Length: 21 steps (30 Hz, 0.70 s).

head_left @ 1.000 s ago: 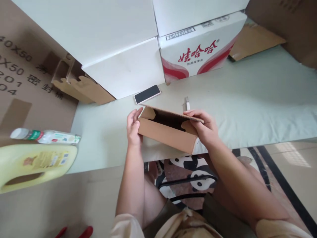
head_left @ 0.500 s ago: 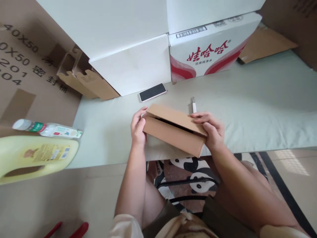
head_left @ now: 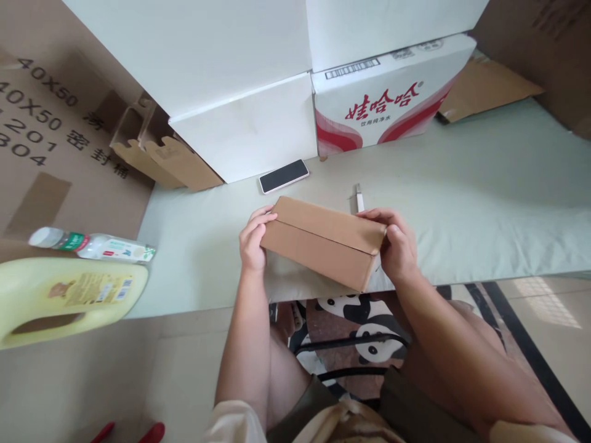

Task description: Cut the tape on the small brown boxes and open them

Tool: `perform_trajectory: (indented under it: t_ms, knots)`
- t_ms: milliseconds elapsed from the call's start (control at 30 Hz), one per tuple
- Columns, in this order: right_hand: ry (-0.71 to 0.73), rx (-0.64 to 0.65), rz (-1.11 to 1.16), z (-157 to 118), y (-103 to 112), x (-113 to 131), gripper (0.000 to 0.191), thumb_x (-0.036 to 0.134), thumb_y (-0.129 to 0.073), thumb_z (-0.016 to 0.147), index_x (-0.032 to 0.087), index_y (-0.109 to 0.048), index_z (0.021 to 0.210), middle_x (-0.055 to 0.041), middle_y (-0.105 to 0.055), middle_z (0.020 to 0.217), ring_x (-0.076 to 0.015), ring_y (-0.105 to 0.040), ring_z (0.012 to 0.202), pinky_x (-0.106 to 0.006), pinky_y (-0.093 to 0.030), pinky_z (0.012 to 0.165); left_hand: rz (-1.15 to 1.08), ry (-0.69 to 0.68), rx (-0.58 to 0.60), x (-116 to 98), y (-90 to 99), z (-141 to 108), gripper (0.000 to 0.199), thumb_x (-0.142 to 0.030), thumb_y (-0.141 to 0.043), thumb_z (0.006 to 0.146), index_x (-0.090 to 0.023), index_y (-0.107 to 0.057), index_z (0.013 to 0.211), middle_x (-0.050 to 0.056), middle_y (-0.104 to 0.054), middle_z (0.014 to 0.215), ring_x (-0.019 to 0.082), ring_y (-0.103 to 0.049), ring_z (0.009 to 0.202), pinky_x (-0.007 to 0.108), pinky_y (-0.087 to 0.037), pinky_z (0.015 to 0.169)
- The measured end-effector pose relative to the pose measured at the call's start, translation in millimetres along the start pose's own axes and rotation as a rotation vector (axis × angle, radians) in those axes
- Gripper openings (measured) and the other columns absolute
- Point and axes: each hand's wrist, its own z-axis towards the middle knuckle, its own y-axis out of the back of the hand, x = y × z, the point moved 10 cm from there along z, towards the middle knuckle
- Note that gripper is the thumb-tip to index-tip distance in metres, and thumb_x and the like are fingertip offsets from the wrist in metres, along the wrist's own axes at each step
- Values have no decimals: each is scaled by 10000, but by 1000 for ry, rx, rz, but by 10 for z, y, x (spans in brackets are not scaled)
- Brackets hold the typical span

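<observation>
A small brown cardboard box (head_left: 318,249) is between my hands above the front edge of the cloth-covered table, tilted down to the right. Its two top flaps meet along a seam with hardly any gap. My left hand (head_left: 253,240) grips the box's left end, thumb and fingers at the corner. At the opposite end my right hand (head_left: 398,246) is closed around the corner, its fingertips partly hidden behind the box. Just beyond the box lies a small light-coloured tool with a metal tip (head_left: 359,198), perhaps a cutter; its near end is close to my right fingers.
A phone (head_left: 284,176) lies behind the box, in front of white cartons (head_left: 249,129) and a red-and-white water carton (head_left: 373,111). On the left are a plastic bottle (head_left: 99,245), a yellow jug (head_left: 69,295) and folded cardboard pieces (head_left: 178,160). Another cardboard piece (head_left: 489,89) is at the back right.
The dark gap between the box's flaps has closed; the upper flap now lies down against the other. Both hands stay at the box's ends, and the right fingers have shifted around the corner.
</observation>
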Motion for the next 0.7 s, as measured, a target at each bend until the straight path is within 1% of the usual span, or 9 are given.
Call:
perform_trajectory:
  t_ms: [167,300,367,433,500,533,600,667,700]
  knots:
    - [-142,27,-166,41,45,-185,263,422,-459,977,266,-652,1063,-47,-722,1047,-234,-661,1004,-385,-516,881,-55,76,-169,118,310,38,298,-448,-632,809,-223,-815,879,83,-771,1174,311,-662,1225,463,-459,1131]
    - [-246,109,-255,23,-15,-344,290,442,-445,985,254,-634,1098,-51,-715,1050,-240,-651,966,-410,-517,875,-56,105,-263,182,497,21,301,-441,-655,799,-216,-812,923,74,-780,1147,276,-677,1196,399,-486,1085]
    - [-243,178,-189,-20,-124,-365,381,506,-448,991,261,-598,1241,-75,-717,1171,-266,-660,1064,-451,-521,950,-35,152,-311,250,560,4,309,-446,-662,788,-214,-802,936,60,-783,1110,255,-692,1143,362,-520,1012]
    - [-181,234,-64,-71,-249,-300,548,591,-439,995,289,-462,1452,-98,-687,1314,-281,-655,1173,-484,-520,1023,-36,244,-372,362,599,-29,304,-442,-677,767,-216,-782,941,40,-781,1032,229,-708,1044,318,-552,885]
    - [-76,257,31,-120,-340,-171,644,640,-392,1013,330,-311,1572,-103,-632,1441,-277,-633,1279,-499,-508,1091,-88,402,-383,534,550,-79,302,-445,-698,742,-208,-754,922,26,-764,912,206,-714,901,277,-549,724]
    - [-18,274,33,-147,-385,-102,638,641,-378,1024,344,-302,1584,-100,-595,1504,-277,-595,1355,-509,-478,1141,-131,498,-348,627,472,-110,312,-453,-702,734,-201,-741,914,24,-752,861,199,-710,831,263,-531,650]
    - [94,319,-58,-201,-479,18,576,621,-393,1037,346,-411,1542,-84,-527,1595,-294,-442,1522,-553,-357,1250,-217,661,-241,759,273,-180,345,-483,-689,734,-186,-724,906,31,-739,798,196,-697,725,252,-491,546]
    - [170,366,-185,-245,-568,79,520,600,-446,1032,328,-531,1467,-76,-481,1644,-319,-284,1611,-607,-236,1300,-253,740,-154,793,120,-237,386,-518,-665,749,-178,-724,922,49,-760,825,209,-709,727,262,-496,530]
    - [188,381,-227,-258,-597,89,510,594,-465,1029,322,-558,1449,-78,-460,1660,-328,-258,1621,-625,-224,1301,-248,753,-129,789,78,-258,414,-544,-653,762,-179,-729,943,57,-777,864,223,-725,769,274,-518,553]
